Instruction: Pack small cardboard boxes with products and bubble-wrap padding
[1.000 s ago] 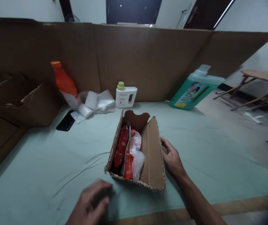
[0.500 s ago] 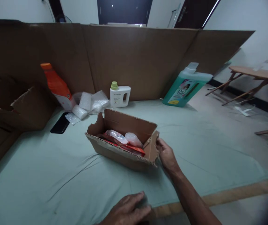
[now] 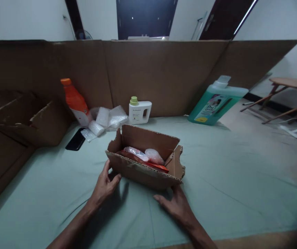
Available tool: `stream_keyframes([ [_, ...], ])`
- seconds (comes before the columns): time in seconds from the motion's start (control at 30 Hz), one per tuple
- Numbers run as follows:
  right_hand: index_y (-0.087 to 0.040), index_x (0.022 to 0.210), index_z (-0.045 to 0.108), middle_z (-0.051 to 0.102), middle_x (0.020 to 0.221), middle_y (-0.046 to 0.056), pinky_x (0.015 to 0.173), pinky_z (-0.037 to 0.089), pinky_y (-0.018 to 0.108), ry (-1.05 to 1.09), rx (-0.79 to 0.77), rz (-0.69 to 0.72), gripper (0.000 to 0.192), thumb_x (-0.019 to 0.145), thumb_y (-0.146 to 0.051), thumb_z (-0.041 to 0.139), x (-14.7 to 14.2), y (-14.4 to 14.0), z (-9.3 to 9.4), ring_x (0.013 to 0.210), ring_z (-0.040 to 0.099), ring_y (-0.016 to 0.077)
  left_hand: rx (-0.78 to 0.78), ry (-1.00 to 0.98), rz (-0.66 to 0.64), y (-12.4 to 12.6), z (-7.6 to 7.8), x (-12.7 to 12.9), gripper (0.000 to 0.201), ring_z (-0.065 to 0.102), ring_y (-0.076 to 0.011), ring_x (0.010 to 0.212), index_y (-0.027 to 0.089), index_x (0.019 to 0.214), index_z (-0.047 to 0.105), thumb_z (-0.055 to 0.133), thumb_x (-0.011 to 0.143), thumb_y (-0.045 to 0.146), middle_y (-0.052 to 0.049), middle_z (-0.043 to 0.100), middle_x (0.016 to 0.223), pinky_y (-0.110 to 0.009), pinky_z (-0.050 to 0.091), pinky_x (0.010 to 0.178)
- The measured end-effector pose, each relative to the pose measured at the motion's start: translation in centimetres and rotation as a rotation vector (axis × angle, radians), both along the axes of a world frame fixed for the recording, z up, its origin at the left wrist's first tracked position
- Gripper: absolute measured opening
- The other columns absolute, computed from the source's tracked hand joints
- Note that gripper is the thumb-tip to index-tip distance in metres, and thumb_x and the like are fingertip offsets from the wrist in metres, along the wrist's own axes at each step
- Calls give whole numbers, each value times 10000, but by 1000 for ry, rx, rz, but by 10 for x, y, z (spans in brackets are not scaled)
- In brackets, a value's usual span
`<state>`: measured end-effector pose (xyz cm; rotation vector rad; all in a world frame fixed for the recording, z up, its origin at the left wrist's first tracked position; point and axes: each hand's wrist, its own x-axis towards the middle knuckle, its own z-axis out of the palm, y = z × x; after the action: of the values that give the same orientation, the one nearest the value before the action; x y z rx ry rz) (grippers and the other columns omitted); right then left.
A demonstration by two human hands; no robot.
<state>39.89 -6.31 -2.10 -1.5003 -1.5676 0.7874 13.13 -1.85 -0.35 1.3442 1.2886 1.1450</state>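
A small open cardboard box point(image 3: 143, 173) with torn, cut-out ends stands on the green cloth before me. Inside it lie a red packet point(image 3: 159, 167), a clear plastic-wrapped item point(image 3: 137, 153) and a rounded translucent packet point(image 3: 154, 156). My left hand point(image 3: 105, 185) grips the box's left front corner, thumb toward the front wall and fingers along the end. At the lower right front corner is my right hand point(image 3: 175, 203), its fingers partly hidden against the box and its thumb pointing left.
Behind stand an orange bottle point(image 3: 75, 100), bubble wrap point(image 3: 109, 117), a white jug with a green cap point(image 3: 140, 112) and a large teal jug point(image 3: 213, 103), along a cardboard wall point(image 3: 164, 72). A black phone point(image 3: 75, 139) lies left, near a larger cardboard box point(image 3: 44, 128).
My left hand has moved from the near edge up to the box's left front corner. My right hand has slid from the box's right end to its lower front corner. The view has shifted slightly.
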Motion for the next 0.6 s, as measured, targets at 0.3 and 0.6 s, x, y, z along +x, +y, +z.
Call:
stream_keyframes([
  [0.3, -232, 1427, 521, 568, 1444, 125, 1128, 407, 585, 0, 75, 262, 757, 753, -464, 777, -56, 22, 15, 1375, 477, 372, -50, 37, 301, -47, -3, -57, 682, 647, -263, 1179, 223, 1416, 415, 670, 823, 444, -128, 583, 1368, -342, 568, 917],
  [0.6, -242, 1033, 773, 784, 1013, 89, 922, 589, 496, -81, -76, 91, 340, 821, -484, 662, -31, -7, 12, 1033, 706, 357, -15, -8, 134, -41, -16, -28, 576, 616, -293, 1236, 200, 1360, 484, 647, 840, 385, -129, 641, 1292, -401, 554, 992],
])
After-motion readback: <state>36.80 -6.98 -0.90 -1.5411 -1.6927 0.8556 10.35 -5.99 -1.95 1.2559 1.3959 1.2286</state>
